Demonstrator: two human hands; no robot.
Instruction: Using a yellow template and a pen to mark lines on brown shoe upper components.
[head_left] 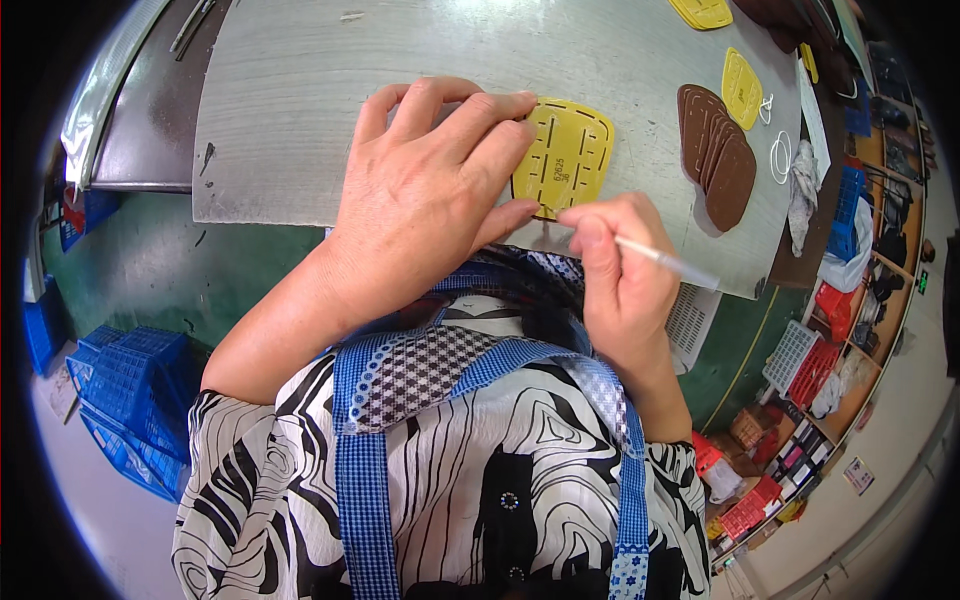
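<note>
One slim white pen-shaped tool (653, 255) is clamped between the thumb and fingers of the right hand (630, 292), the nearer hand to the front edge of the grey surface (280, 120). Its rear end points right; the fingers hide its working tip, so contact cannot be confirmed. The yellow template (572, 150) lies flat on the surface, ahead of and slightly left of these fingers, its long axis running roughly away from the front edge. The left hand (425, 185) is palm down at the template's left side, fingers apart: the thumb is at the near left corner, the forefinger at the far left corner. Well to the right, a fanned stack of brown pieces (722, 165) rests clear of both hands. A second yellow template (742, 88) lies just beside the stack's far end.
</note>
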